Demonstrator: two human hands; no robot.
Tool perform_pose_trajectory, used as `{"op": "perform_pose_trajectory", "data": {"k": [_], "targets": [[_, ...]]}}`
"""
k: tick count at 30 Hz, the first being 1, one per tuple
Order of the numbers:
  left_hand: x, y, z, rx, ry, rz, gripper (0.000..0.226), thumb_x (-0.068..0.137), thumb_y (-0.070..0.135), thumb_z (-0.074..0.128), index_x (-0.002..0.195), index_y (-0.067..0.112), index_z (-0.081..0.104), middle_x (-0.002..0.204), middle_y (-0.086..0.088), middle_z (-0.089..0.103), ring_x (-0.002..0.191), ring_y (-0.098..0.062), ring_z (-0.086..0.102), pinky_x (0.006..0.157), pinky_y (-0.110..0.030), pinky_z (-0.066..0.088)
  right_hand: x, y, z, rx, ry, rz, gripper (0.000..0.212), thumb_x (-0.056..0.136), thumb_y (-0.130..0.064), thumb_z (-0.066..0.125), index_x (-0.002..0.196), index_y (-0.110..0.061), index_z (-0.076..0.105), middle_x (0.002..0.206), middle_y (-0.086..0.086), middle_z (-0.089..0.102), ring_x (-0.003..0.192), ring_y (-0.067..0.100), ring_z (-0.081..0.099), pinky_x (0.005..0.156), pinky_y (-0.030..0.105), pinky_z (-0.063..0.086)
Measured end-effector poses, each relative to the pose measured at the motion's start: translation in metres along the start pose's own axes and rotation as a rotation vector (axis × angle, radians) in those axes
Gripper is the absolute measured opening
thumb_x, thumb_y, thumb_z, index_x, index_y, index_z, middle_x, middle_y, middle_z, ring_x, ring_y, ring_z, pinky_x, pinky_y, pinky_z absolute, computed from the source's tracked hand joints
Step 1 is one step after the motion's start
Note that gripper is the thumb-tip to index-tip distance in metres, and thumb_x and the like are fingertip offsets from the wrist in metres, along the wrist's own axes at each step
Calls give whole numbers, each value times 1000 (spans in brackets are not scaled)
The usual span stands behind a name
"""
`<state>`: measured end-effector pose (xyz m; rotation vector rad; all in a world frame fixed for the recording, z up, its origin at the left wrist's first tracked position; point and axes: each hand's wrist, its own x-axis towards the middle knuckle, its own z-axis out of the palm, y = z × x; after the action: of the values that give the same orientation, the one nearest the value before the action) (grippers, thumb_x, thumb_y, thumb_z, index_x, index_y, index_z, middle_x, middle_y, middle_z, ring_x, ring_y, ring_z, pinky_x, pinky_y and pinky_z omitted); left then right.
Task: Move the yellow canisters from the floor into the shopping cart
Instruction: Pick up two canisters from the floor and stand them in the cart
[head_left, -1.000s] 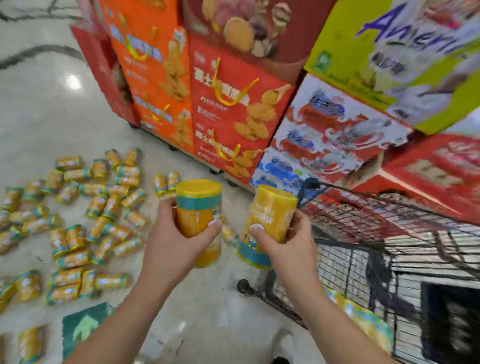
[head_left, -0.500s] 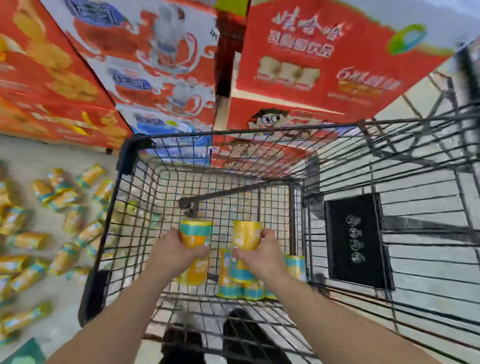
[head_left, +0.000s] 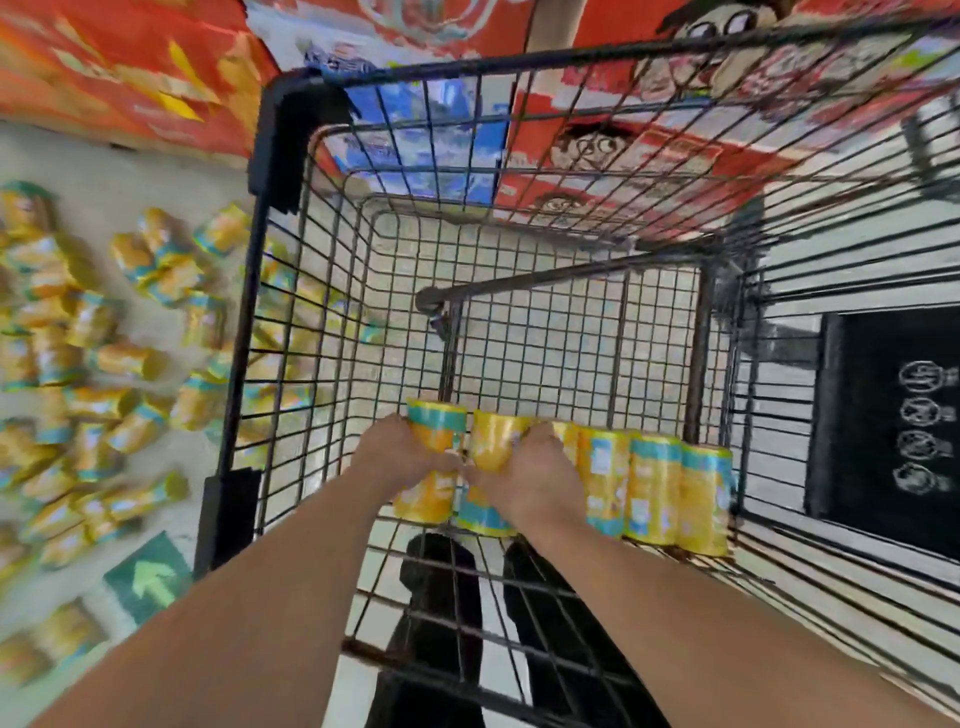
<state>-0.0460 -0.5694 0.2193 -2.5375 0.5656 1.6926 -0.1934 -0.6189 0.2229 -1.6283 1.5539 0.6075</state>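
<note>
Reaching into the shopping cart (head_left: 245, 332), I see the left hand (head_left: 397, 457) gripping one yellow canister (head_left: 434, 501) and the right hand (head_left: 530, 475) gripping a second canister (head_left: 496, 441), both upright, side by side. A row of standing canisters (head_left: 654, 488) sits just right of them. Loose canisters (head_left: 93, 364) lie on the floor (head_left: 156, 176) left of the cart.

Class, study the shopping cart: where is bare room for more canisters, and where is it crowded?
Free: the shopping cart's wire floor between the canister row and the far wall, and the strip between the left wall and the left hand. Crowded: the near wall rightward of the right hand, and the floor pile outside.
</note>
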Motion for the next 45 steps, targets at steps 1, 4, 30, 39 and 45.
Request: {"op": "perform_pose_trajectory", "data": {"k": [1, 4, 30, 39, 45], "targets": [[3, -2, 2, -40, -12, -1, 59, 59, 46, 87, 96, 10, 58, 86, -7, 64, 73, -18, 62, 56, -30, 52, 2, 0, 3, -52, 12, -8, 91, 66, -79, 66, 120, -11, 39, 116, 5, 56, 103, 25, 64, 70, 32, 48], [5, -5, 7, -135, -19, 1, 45, 65, 35, 84, 93, 11, 58, 91, -8, 65, 79, -21, 64, 63, -36, 59, 4, 0, 5, -143, 60, -27, 83, 73, -73, 66, 121, -12, 39, 115, 4, 58, 100, 25, 64, 65, 31, 43], [-145, -260, -259, -787, 806, 383, 12, 83, 19, 68, 95, 19, 65, 79, 4, 66, 67, -7, 60, 62, -22, 43, -192, -339, 36, 111, 232, -927, 24, 82, -30, 69, 101, -24, 54, 86, -6, 59, 80, 14, 60, 73, 42, 53], [59, -468, -223, -802, 486, -83, 41, 84, 36, 67, 117, 14, 55, 103, -6, 61, 100, -25, 60, 77, -28, 41, -59, -400, 280, -389, 50, -719, 38, 83, -28, 71, 115, -12, 58, 110, 7, 61, 106, 26, 60, 87, 42, 51], [228, -508, -125, -888, 323, -199, 64, 82, 39, 69, 133, 12, 41, 128, -11, 51, 115, -29, 54, 86, -31, 42, 100, -359, 400, -652, -36, -598, 52, 82, -29, 69, 128, -16, 50, 122, 11, 56, 114, 32, 55, 87, 45, 51]]}}
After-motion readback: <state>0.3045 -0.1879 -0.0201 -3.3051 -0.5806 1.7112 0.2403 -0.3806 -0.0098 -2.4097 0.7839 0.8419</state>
